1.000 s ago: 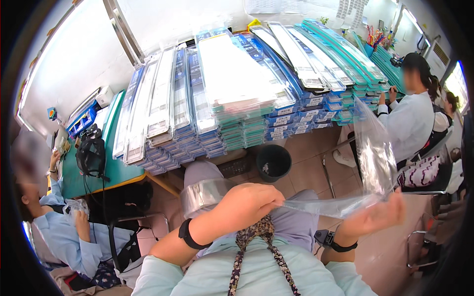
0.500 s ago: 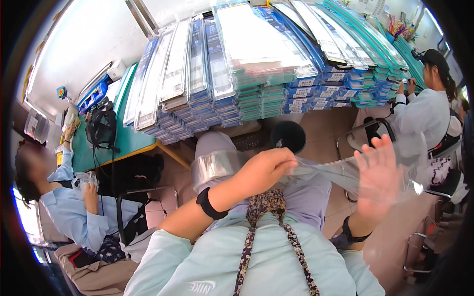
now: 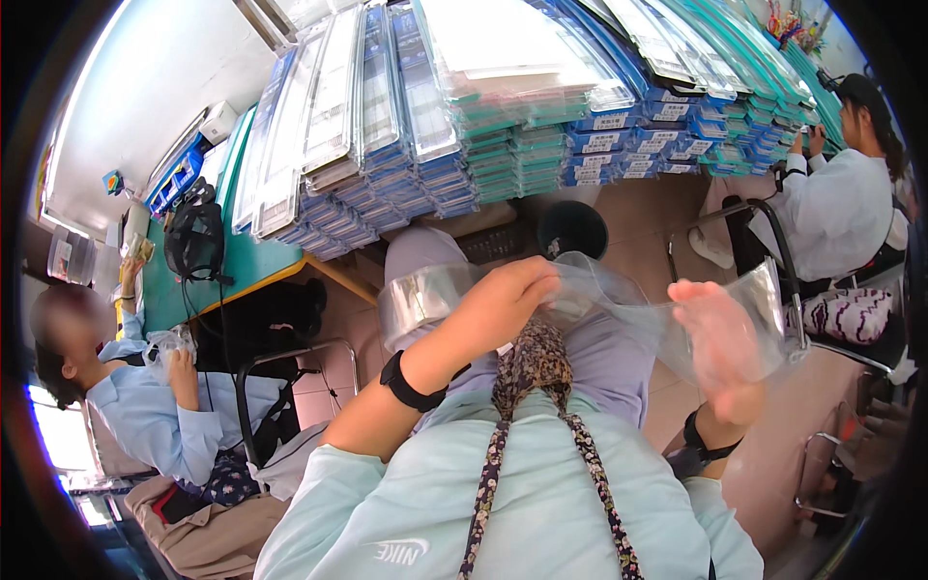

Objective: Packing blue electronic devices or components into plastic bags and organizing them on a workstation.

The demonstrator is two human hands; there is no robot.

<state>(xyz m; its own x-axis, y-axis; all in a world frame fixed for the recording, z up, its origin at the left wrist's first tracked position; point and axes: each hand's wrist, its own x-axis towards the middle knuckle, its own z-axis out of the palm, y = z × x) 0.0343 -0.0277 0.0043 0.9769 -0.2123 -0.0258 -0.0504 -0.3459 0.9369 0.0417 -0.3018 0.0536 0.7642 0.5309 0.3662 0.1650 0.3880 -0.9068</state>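
A long, clear plastic strip (image 3: 619,290) stretches in front of my lap. My left hand (image 3: 512,300) pinches its near end with closed fingers, over the middle of my lap. At the right, the wide far end of the plastic covers my right hand (image 3: 720,338), which shows blurred through it. That hand is raised with its palm side toward the film; whether it is inside the plastic or behind it, I cannot tell. A bundle or roll of clear plastic (image 3: 420,304) rests on my left thigh, beside my left wrist.
Tall stacks of flat blue and teal packs (image 3: 425,174) stand ahead. A dark bin (image 3: 572,230) is on the floor before my knees. A green table (image 3: 184,304) with a black mesh bag (image 3: 196,246) stands left. People sit at left (image 3: 184,416) and far right (image 3: 831,203), near metal-framed chairs.
My right hand has tilted and dropped slightly, and its fingers look less spread. The plastic around it has widened and bowed. My left hand has shifted slightly left, still pinching.
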